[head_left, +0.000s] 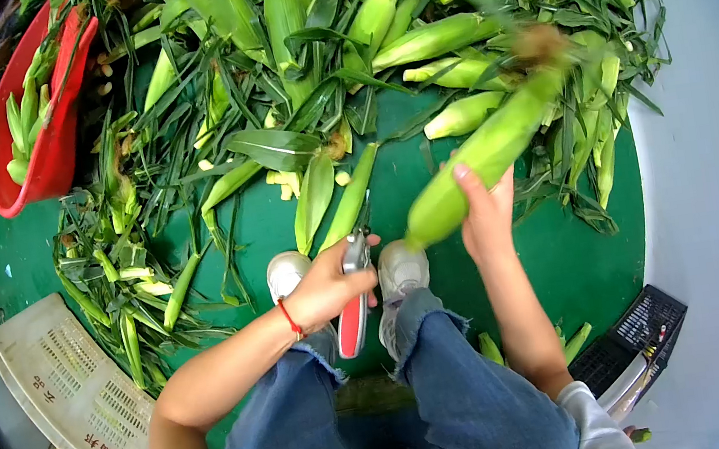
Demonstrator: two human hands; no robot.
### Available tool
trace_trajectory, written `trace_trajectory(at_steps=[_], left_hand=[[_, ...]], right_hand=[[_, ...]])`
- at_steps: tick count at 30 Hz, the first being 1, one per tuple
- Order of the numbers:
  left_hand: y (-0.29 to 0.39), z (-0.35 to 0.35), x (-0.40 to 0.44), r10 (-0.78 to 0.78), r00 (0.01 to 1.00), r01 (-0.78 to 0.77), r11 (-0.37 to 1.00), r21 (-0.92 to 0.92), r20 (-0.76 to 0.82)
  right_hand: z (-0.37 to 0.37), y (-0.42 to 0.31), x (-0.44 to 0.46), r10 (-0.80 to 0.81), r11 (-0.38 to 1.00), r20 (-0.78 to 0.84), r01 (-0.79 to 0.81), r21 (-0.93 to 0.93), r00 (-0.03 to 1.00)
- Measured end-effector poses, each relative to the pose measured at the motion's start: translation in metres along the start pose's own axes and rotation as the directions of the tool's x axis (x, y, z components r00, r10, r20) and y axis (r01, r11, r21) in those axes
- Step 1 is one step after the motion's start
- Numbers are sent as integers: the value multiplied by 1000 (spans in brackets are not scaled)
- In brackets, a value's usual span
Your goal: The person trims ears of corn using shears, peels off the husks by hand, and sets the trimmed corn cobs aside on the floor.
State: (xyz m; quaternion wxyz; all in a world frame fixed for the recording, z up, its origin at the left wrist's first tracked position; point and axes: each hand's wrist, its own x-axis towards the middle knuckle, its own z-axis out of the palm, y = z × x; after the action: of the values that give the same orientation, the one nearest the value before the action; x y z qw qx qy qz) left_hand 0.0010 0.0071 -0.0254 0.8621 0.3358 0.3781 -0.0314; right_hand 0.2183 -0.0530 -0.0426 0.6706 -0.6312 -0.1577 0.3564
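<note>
My left hand (323, 291) is closed round a pair of pruning shears (353, 323) with red and grey handles, held over my shoes. The blades point up and away from me, and I cannot tell whether they are apart. In my right hand (488, 207) is a green ear of corn (488, 151) in its husk, tilted up to the right. Its brown silk end is smeared by motion, and its stem end points toward my shoes. A cut green husk leaf (315, 203) lies on the green floor (443, 304), just beyond my left hand.
Many husked ears and loose leaves form a pile (435, 40) across the far side. At the far left stands a red basin (44, 189) with several ears inside. A beige crate (72, 389) sits at left, a black crate (632, 329) at lower right, beside a pale wall (710, 196).
</note>
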Motion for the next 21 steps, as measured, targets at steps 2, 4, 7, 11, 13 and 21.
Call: trace_trajectory(at_steps=[2,4,7,11,13,21], left_hand=[[22,-6,-3,95,995,-89,840,536,18],[45,-7,-1,182,981,-163,630,759,60],[55,-21,15,342,923,-327,449,832,178],[85,-25,19,264,942,-297,364,883,208],[76,-38,19,371,901,-335,271,902,224],[14,-72,20,136,929,-273,880,388,345]], right_hand=[[-12,-10,2,91,920,139,-30,-390,986],[-13,-23,-1,150,755,264,62,-652,953],[-13,-32,-8,278,618,353,115,-778,893],[-12,-30,-9,233,524,499,325,-787,835],[-14,-34,-5,282,511,503,316,-799,817],[-40,-11,2,587,687,639,-723,-69,497]])
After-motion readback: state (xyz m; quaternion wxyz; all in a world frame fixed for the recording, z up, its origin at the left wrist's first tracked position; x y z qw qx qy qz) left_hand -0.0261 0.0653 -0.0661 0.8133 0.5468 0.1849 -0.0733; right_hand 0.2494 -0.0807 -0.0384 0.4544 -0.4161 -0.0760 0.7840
